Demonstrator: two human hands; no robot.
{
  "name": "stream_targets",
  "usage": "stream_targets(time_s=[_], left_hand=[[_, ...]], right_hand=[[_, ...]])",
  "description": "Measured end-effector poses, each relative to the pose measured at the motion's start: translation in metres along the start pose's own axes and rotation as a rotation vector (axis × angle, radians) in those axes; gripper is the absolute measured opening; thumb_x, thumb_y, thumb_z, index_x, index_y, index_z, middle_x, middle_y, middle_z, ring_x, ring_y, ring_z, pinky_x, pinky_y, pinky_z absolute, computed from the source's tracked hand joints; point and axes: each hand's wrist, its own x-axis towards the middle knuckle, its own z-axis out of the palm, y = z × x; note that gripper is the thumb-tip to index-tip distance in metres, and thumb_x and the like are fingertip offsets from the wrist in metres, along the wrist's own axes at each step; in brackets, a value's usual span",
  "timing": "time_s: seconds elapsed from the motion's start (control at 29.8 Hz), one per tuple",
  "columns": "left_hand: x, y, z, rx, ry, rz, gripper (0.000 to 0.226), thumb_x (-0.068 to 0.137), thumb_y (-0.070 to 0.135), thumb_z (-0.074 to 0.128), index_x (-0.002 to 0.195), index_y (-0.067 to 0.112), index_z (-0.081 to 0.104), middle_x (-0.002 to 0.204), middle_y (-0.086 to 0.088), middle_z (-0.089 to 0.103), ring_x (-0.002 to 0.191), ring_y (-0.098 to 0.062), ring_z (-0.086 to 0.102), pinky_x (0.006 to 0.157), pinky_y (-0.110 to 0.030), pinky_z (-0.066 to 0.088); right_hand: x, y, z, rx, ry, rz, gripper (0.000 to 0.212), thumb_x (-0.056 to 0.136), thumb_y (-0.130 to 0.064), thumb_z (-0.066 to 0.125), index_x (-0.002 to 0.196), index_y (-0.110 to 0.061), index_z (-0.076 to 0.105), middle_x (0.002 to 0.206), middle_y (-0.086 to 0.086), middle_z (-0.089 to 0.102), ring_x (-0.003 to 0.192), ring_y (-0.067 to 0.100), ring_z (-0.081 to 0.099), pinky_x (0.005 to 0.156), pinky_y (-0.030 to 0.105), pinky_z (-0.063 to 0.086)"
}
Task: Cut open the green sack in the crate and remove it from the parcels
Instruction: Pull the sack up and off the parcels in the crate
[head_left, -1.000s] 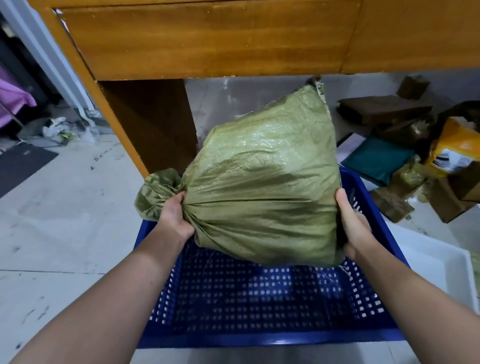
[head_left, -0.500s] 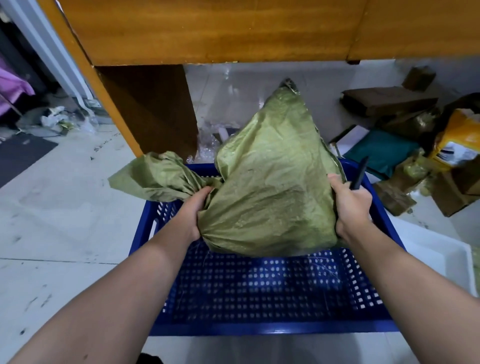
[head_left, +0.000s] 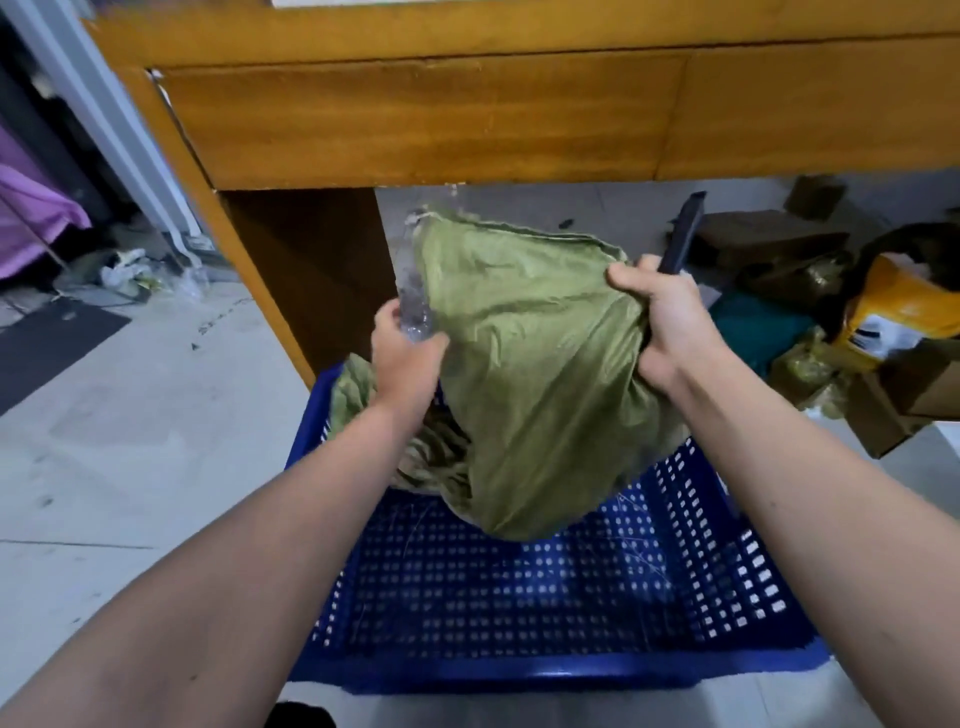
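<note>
Sack (head_left: 540, 374) hangs bunched above the blue crate (head_left: 545, 613), its lower folds sagging inside. Right hand (head_left: 670, 322) clenches the sack's upper edge together with a dark cutter (head_left: 683, 234) that sticks up past the knuckles. Left hand (head_left: 408, 358) grasps the sack's left side along with some clear plastic (head_left: 413, 306).

No parcels show, so I cannot tell whether any remain inside. To finish the removal well, I judge the sack should be lifted straight up and shaken lightly over the crate, so anything left drops in. The cutter is best kept pointing away from the left arm while pulling.

Boxes (head_left: 769, 244) lie on the floor beyond.
</note>
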Motion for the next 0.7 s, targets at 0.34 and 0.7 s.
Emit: stream_targets(time_s=[0.34,0.7], left_hand=[[-0.012,0.067,-0.015,-0.282,-0.331,-0.102,0.063,0.089,0.024,0.064,0.141,0.040,0.032,0.111,0.002,0.057,0.092,-0.018,0.060,0.069,-0.036,0.054],[-0.009,0.102,-0.026,-0.012,-0.315,0.079,0.038,0.093,0.021,0.059,0.128,0.030,0.050,0.105,0.004,0.060,0.084,-0.012,0.059,0.060,-0.028,0.046]], right_hand=[[-0.028,-0.036,0.006,0.148,-0.131,0.189,0.030,0.093,-0.005,0.049,0.068,-0.018,0.039,0.080,0.008,0.061,0.075,0.026,0.065,0.081,0.043,0.055],[-0.047,-0.062,0.004,0.003,-0.082,0.148,0.041,0.087,0.002,0.049,0.060,-0.019,0.027,0.062,0.001,0.056,0.059,0.019,0.061,0.065,0.031,0.053]])
